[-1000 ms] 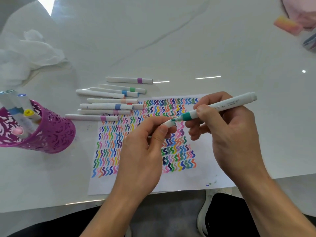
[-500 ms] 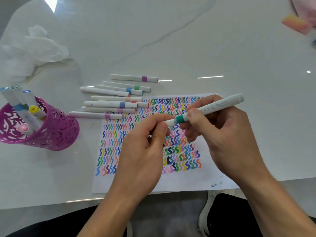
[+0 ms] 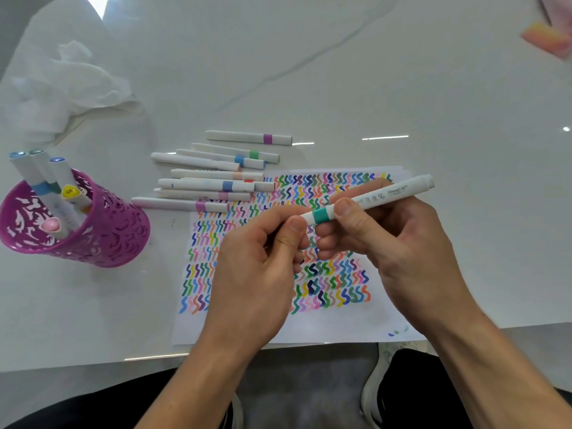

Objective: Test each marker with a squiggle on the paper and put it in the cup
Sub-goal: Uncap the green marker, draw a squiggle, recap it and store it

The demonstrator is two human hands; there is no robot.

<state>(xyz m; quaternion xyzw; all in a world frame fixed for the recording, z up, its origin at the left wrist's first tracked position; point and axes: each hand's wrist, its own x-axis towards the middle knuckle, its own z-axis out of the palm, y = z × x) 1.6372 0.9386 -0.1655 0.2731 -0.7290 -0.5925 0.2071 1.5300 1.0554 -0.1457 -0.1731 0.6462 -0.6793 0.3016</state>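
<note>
Grips teal-banded marker (image 3: 377,199) by barrel in right hand (image 3: 396,243), pinches its banded end with left hand (image 3: 257,267), above squiggle-filled paper (image 3: 340,332). Between paper and magenta cup (image 3: 117,236) at left: loose markers (image 3: 204,184) on tabletop (image 3: 402,72). Farther back, crumpled tissue (image 3: 71,88).

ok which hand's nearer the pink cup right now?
Left. The left hand is over the paper, right of the cup; the right hand, gripping the teal marker, sits farther right.

The person wears black trousers (image 3: 433,394) and white shoes (image 3: 372,383), with both forearms (image 3: 483,351) bare.
</note>
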